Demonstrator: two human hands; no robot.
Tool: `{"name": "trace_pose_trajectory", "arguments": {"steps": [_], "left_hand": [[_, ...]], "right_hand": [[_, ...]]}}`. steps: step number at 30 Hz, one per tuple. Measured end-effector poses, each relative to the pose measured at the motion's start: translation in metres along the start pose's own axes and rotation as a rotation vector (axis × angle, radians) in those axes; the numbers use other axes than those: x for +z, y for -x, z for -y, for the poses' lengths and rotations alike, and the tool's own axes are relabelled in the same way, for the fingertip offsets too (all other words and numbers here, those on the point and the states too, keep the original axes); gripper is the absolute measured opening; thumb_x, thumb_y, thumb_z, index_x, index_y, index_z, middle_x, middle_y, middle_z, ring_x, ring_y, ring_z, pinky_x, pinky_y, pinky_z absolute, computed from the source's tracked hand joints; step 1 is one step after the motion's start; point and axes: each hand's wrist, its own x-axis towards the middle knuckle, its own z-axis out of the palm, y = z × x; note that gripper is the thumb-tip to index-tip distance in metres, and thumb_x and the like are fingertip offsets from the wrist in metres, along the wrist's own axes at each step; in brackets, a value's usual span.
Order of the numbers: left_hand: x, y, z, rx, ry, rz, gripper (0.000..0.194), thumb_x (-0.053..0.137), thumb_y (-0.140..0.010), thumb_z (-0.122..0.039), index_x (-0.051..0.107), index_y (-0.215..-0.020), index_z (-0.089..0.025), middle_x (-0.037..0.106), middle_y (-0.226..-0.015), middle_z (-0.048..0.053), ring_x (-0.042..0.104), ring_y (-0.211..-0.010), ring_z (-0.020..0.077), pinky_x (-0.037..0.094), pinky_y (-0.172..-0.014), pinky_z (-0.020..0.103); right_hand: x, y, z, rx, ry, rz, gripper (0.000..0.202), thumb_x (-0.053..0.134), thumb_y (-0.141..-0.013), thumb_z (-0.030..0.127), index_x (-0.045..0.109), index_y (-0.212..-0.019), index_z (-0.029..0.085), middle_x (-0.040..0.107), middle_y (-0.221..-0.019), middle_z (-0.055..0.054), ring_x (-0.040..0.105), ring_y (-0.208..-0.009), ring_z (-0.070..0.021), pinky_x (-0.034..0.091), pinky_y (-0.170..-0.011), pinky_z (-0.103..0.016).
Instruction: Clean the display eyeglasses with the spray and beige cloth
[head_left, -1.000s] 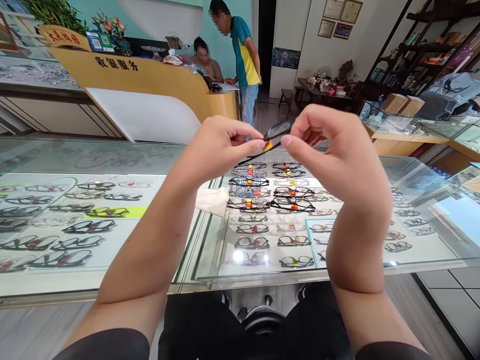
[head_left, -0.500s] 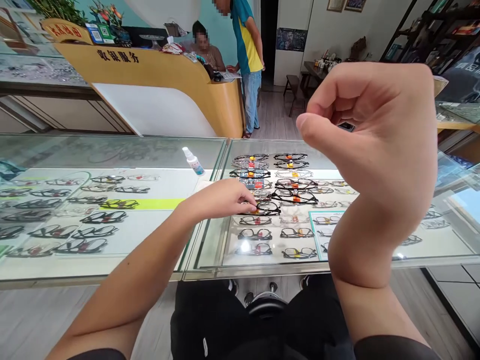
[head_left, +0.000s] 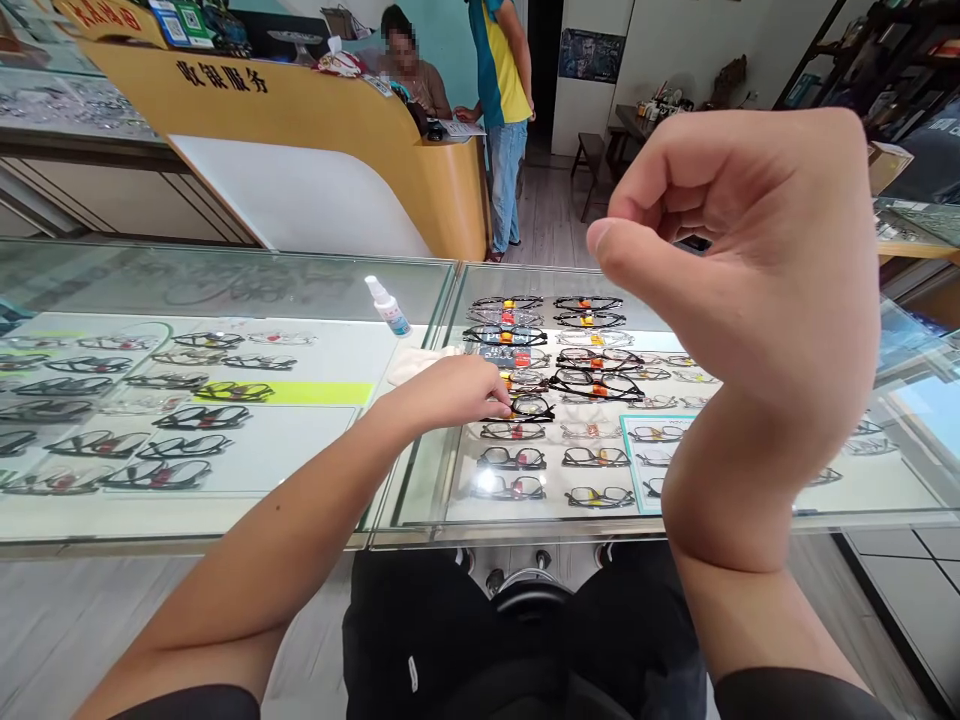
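My left hand (head_left: 466, 388) reaches over the glass counter, thumb and fingers pinched on the near side of a pair of black-framed eyeglasses (head_left: 535, 408). Part of that frame is hidden behind my fingertips. Rows of other eyeglasses (head_left: 598, 385), several with orange or red tags, surround it. Close to the camera, my right hand (head_left: 757, 230) is raised well above the counter, wrist sharply bent. Its fingers are curled in to meet the thumb, and no object shows in them. A folded white cloth (head_left: 421, 362) lies just behind my left hand.
A small white spray bottle (head_left: 388, 306) stands behind the cloth. More eyeglasses (head_left: 202, 416) show through the glass counter (head_left: 300, 520) at left. Beyond it is a yellow and white cashier desk (head_left: 315, 110), with a seated person (head_left: 416, 85) and a standing person (head_left: 504, 110).
The view has tilted slightly downward, so the scene sits a little higher. My left hand keeps its pinch on the black eyeglasses, and my right hand stays raised and curled. More of the cloth shows.
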Motion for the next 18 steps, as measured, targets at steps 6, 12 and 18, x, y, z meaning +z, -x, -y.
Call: {"name": "trace_pose_trajectory", "arguments": {"steps": [6, 12, 18], "left_hand": [[-0.009, 0.007, 0.003, -0.007, 0.072, 0.019, 0.020, 0.074, -0.093, -0.038, 0.092, -0.099, -0.032, 0.088, -0.103, 0.002, 0.076, -0.086, 0.0243, 0.045, -0.073, 0.033], [-0.027, 0.018, 0.017, -0.132, 0.038, -0.080, 0.024, 0.067, -0.094, -0.039, 0.088, -0.095, -0.029, 0.085, -0.094, 0.002, 0.074, -0.082, 0.0232, 0.042, -0.070, 0.032], [-0.022, 0.011, 0.037, -0.418, -0.153, -0.007, 0.017, 0.075, -0.078, -0.041, 0.075, -0.080, -0.024, 0.080, -0.087, 0.009, 0.069, -0.076, 0.0282, 0.037, -0.066, 0.035]], "right_hand": [[0.004, 0.001, 0.004, -0.029, -0.009, 0.027, 0.033, 0.079, -0.092, 0.023, 0.058, -0.068, 0.026, 0.062, -0.070, -0.003, 0.059, -0.070, -0.0213, 0.049, -0.067, -0.041], [0.003, 0.001, 0.003, -0.020, -0.019, 0.014, 0.034, 0.081, -0.092, 0.033, 0.058, -0.067, 0.029, 0.060, -0.067, -0.005, 0.057, -0.068, -0.0220, 0.050, -0.063, -0.041], [0.004, 0.000, 0.004, -0.003, -0.022, 0.036, 0.035, 0.080, -0.091, 0.039, 0.058, -0.065, 0.031, 0.057, -0.064, -0.006, 0.057, -0.067, -0.0245, 0.049, -0.061, -0.043]]}}
